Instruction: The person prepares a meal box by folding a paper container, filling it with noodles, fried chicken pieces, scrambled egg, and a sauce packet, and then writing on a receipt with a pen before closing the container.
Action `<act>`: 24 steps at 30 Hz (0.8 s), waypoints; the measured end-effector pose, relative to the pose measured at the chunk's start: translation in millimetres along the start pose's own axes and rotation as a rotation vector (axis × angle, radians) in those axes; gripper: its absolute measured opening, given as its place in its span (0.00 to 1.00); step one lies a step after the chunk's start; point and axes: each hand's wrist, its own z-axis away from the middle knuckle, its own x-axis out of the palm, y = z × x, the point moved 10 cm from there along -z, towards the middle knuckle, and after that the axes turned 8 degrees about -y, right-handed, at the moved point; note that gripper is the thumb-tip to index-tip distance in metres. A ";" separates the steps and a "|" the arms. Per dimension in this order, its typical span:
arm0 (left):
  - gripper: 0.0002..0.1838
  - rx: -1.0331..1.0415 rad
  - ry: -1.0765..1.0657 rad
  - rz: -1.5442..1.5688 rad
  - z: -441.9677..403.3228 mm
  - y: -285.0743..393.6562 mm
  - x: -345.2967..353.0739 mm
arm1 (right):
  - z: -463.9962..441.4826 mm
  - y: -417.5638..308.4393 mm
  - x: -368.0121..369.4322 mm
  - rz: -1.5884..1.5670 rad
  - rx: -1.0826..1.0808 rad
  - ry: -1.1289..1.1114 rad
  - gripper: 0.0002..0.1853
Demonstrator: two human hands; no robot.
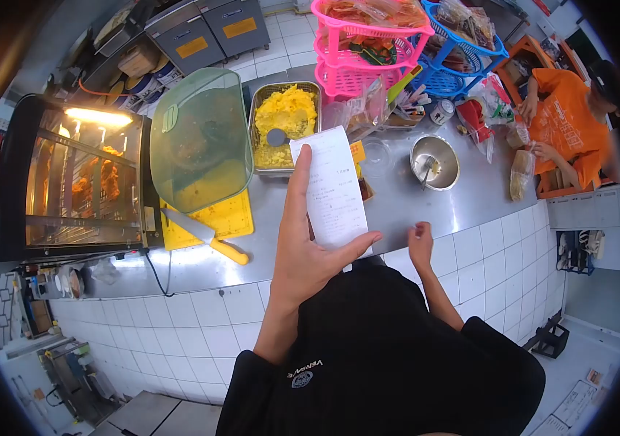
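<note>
My left hand (pixel 308 247) holds a long white paper slip (pixel 334 192) with printed lines, its thumb at the lower right edge and a finger along the left edge. My right hand (pixel 420 243) is by the front edge of the steel counter, its fingers curled together; whether anything is between them is too small to tell. Behind the slip stands a metal tray of yellow food (pixel 286 116). A steel bowl (pixel 434 163) with a spoon in it is beyond my right hand.
On the left are a lit food warmer (pixel 85 182), a green translucent lid (pixel 201 142), and a yellow-handled knife (pixel 204 236) on a yellow board (pixel 237 214). Pink baskets (pixel 368 73) and blue baskets (pixel 463 54) stand at the back. A person in orange (pixel 568 123) handles bagged bread (pixel 521 174).
</note>
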 end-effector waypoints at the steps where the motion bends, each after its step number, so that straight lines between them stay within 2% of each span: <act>1: 0.61 -0.003 -0.002 0.007 1.7 -1.3 -0.3 | 5.0 47.9 -5.4 -0.118 0.191 0.064 0.20; 3: 0.61 -0.019 -0.006 -0.006 3.6 -1.3 -0.2 | 27.6 99.6 -6.6 -0.358 0.571 0.200 0.23; 4: 0.61 -0.025 -0.011 -0.012 4.0 -1.1 0.7 | 48.5 126.8 10.3 -0.682 0.824 0.132 0.37; 7: 0.62 -0.027 -0.035 -0.029 3.8 -4.0 6.1 | 54.6 136.5 43.8 -1.170 0.893 0.211 0.48; 8: 0.62 -0.029 -0.043 -0.013 3.8 -4.1 8.2 | 48.2 122.0 55.5 -1.286 0.854 0.095 0.56; 11: 0.62 -0.029 -0.057 0.033 1.0 -4.0 15.5 | 18.7 84.5 69.8 -1.505 0.639 -0.082 0.57; 13: 0.62 -0.021 -0.064 0.068 2.1 -6.3 21.0 | 26.8 69.7 66.8 -1.493 0.681 -0.041 0.60; 15: 0.59 -0.054 -0.079 -0.063 3.9 -24.4 29.1 | 28.4 67.7 56.8 -1.516 0.720 -0.023 0.62; 17: 0.55 -0.110 -0.117 -0.204 6.4 -53.2 44.8 | 36.9 75.7 52.3 -1.566 0.777 -0.055 0.63; 18: 0.51 -0.178 -0.179 -0.121 11.7 -89.6 62.5 | 38.6 83.7 45.9 -1.507 0.799 -0.078 0.66; 19: 0.47 -0.247 -0.239 -0.041 19.7 -133.7 83.1 | 42.0 89.0 34.9 -1.482 0.816 -0.049 0.62; 20: 0.41 -0.194 -0.348 -0.268 29.2 -162.7 105.3 | 47.4 90.9 22.0 -1.459 0.836 -0.024 0.59; 21: 0.39 -0.240 -0.418 -0.238 42.2 -197.0 126.3 | 48.8 92.0 8.3 -1.435 0.854 -0.003 0.56; 24: 0.38 -0.353 -0.517 -0.147 63.5 -262.6 174.6 | 26.3 77.1 -62.3 -1.648 0.490 0.060 0.38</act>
